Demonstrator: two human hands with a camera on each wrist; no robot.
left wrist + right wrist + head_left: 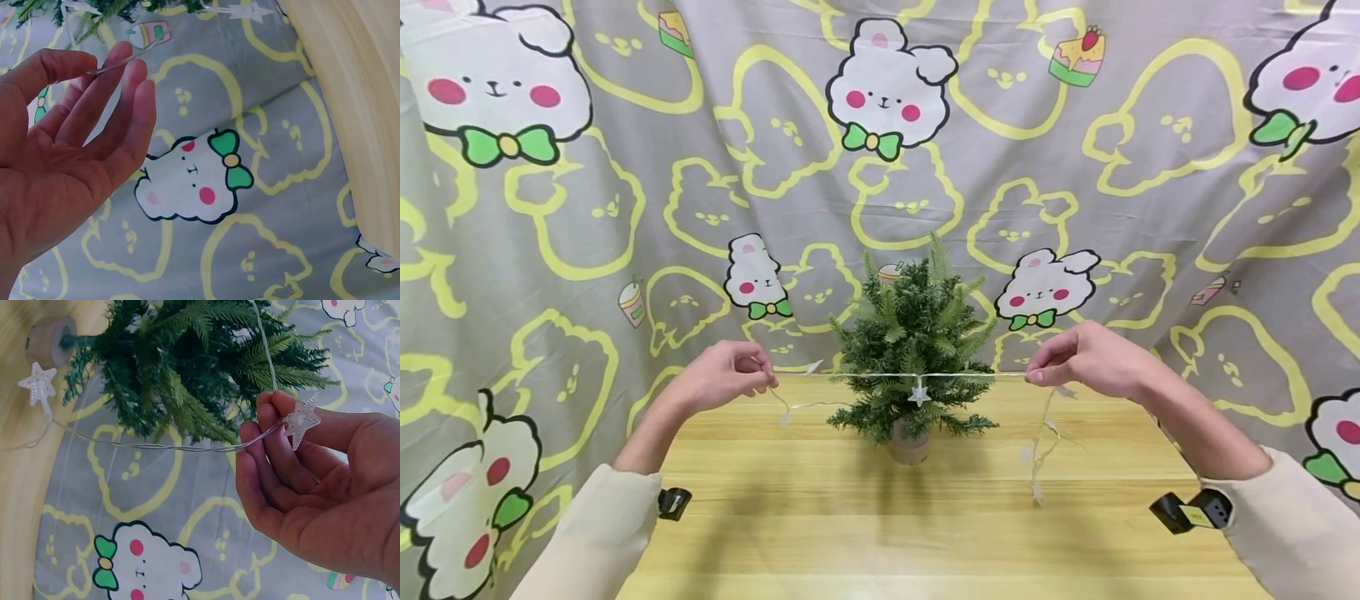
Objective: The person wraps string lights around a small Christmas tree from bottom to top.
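Both hands pinch the star light string [917, 390], left hand [722, 377] and right hand [1086, 360] stretching it taut before the small tree [913, 358]; next likely needs draping it onto the branches.

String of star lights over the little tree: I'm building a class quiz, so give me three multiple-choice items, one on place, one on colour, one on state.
1. Where does the small tree stand?
A on the wooden table
B on the floor
C on a chair

2. What colour is the star in front of the tree?
A red
B white
C blue

3. How is the light string held?
A lying loose
B wound round the trunk
C stretched between left hand and right hand

Answers: A, its pot rests on the tabletop; B, it looks white; C, both hands pinch it.
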